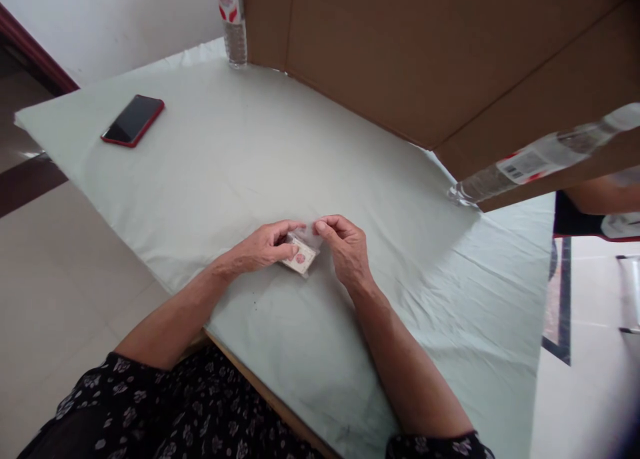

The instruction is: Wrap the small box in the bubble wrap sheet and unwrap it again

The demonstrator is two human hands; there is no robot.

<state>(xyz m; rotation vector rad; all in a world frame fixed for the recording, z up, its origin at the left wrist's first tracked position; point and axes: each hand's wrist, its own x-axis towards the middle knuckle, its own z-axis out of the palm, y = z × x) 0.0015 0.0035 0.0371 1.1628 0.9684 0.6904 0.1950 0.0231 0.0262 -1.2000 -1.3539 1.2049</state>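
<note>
Near the front edge of the table (225,165), both hands meet over a small clear bag (301,259) that holds a pale card with a red mark. The left hand (265,247) pinches the bag's near end between thumb and fingers, closed snugly on it. The right hand (346,247) curls its fingertips tight on the bag's upper, open-looking edge. The bag sits low, just above or touching the cloth; which one cannot be told.

The work looks like fine fingertip handling at the mouth of the bag, with the card seemingly inside. Going on with it would call for a light, steady pinch on thin film, not force.

The cloth around the hands offers wide free room to the left and ahead. The red phone (133,120) lies well apart, and a water bottle (233,22) stands far off. A cardboard box (425,52) and a second bottle (540,157) crowd the right.
</note>
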